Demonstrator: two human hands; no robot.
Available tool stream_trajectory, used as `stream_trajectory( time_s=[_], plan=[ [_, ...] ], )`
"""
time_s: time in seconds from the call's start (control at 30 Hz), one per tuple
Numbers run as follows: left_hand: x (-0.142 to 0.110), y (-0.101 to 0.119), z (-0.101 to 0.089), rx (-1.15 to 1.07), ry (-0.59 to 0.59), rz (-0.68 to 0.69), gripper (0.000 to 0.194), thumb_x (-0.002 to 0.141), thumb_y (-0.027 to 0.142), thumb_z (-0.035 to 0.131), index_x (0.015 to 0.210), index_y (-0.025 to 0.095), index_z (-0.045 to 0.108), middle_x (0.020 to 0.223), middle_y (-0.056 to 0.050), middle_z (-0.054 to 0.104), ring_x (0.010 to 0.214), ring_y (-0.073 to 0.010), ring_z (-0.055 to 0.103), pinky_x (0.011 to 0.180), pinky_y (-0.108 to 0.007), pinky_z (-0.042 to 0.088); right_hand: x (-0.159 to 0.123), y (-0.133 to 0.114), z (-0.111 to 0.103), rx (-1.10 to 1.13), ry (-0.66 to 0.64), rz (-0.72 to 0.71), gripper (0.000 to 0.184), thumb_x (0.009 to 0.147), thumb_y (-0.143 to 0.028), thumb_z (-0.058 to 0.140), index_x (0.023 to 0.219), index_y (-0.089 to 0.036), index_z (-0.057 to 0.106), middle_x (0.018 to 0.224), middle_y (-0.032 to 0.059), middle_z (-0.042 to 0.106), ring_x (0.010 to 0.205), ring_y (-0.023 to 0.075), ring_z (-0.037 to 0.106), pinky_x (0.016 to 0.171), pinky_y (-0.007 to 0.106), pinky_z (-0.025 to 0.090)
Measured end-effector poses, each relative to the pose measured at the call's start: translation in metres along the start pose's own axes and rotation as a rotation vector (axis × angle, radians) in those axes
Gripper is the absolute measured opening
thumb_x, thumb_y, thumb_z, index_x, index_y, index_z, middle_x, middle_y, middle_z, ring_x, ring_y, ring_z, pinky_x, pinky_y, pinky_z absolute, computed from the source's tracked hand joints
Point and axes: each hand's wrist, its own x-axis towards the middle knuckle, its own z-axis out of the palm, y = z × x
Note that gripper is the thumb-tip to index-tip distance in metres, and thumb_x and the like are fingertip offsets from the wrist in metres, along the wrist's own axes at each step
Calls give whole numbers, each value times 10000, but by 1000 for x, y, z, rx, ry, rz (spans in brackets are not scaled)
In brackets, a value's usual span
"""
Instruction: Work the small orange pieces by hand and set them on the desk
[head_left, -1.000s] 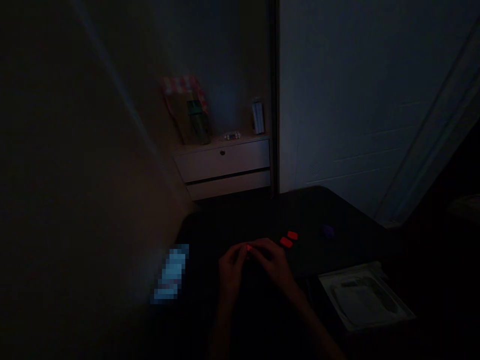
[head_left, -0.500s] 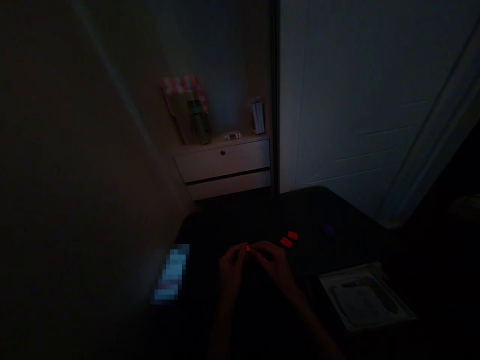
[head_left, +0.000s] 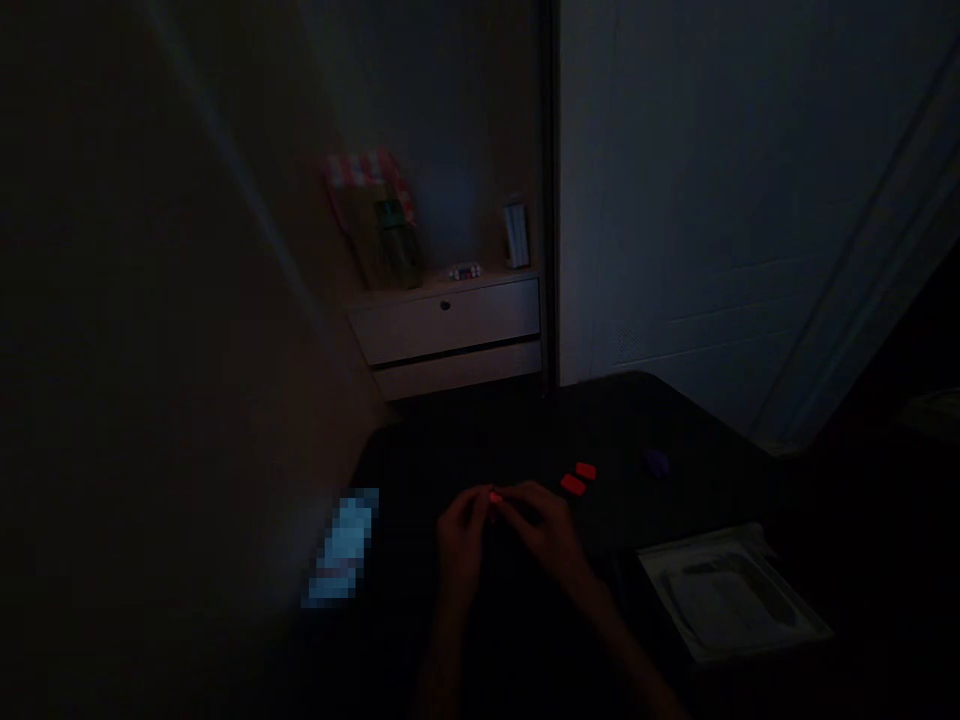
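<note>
Over the dark table [head_left: 517, 430], my left hand [head_left: 463, 527] and my right hand [head_left: 547, 520] meet at the fingertips. Both are closed in a pinch on a small red glowing piece [head_left: 495, 496]. Most of that piece is covered by the fingers, and the dim light hides its exact kind. Just beyond my right hand, two flat red rectangular pieces [head_left: 573, 485] lie close together on the tabletop. A small purple lump [head_left: 657, 463] sits farther to the right.
A clear plastic packet [head_left: 739, 600] lies at the right. On the left is a bright blurred-out rectangle [head_left: 341, 548]. Behind the table stands a white drawer unit [head_left: 450, 330] with a green bottle [head_left: 397, 245] and books [head_left: 516, 235] on top. A white door [head_left: 712, 200] rises behind.
The red piece between my fingertips has shifted slightly and shows a little differently. My hands hold almost the same place; the other things have not moved.
</note>
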Motion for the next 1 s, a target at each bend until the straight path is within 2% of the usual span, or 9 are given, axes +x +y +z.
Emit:
stream_trajectory(
  time_s=[0.1, 0.3, 0.47, 0.63, 0.83, 1.0],
  plan=[
    [-2, 4, 1, -3, -16, -2, 338, 874, 481, 676, 924, 163, 776, 819, -57, 747, 778, -192, 663, 723, -276, 514, 0, 1, 0, -6, 8, 21, 153, 950, -330, 656, 1029, -258, 765, 997, 48, 766, 927, 231, 718, 852, 349, 547],
    [-3, 7, 1, -44, -57, -20, 316, 840, 436, 728, 999, 166, 767, 986, -92, 773, 880, -219, 700, 807, -312, 540, 2, 0, -1, -4, 43, 52, 135, 935, -334, 674, 994, -246, 758, 970, 47, 754, 909, 226, 707, 819, 332, 543],
    [-1, 4, 1, -35, -59, -25, 304, 835, 434, 736, 966, 161, 767, 908, -83, 773, 827, -211, 698, 786, -310, 542, 2, -1, -1, 28, 46, 28, 137, 946, -308, 656, 1012, -247, 760, 995, 49, 755, 929, 219, 707, 853, 330, 541],
    [-1, 1, 0, -25, -68, -7, 307, 829, 427, 745, 983, 163, 776, 953, -89, 773, 863, -219, 700, 814, -321, 540, 2, 1, -1, 22, 36, 2, 127, 950, -284, 651, 974, -231, 764, 962, 51, 758, 895, 213, 709, 823, 322, 543],
    [-1, 1, 0, 18, -74, 41, 275, 844, 431, 726, 915, 175, 794, 870, -68, 758, 828, -205, 680, 798, -304, 521, 0, 5, -1, 0, 45, -1, 105, 943, -259, 657, 963, -235, 758, 946, 42, 756, 879, 208, 711, 810, 317, 548],
    [0, 0, 0, 0, -48, 9, 292, 834, 440, 731, 928, 169, 785, 869, -70, 762, 804, -202, 681, 762, -296, 523, 0, 4, 0, -6, 43, -1, 116, 948, -267, 653, 983, -235, 759, 968, 52, 758, 902, 216, 712, 828, 330, 550]
  ],
)
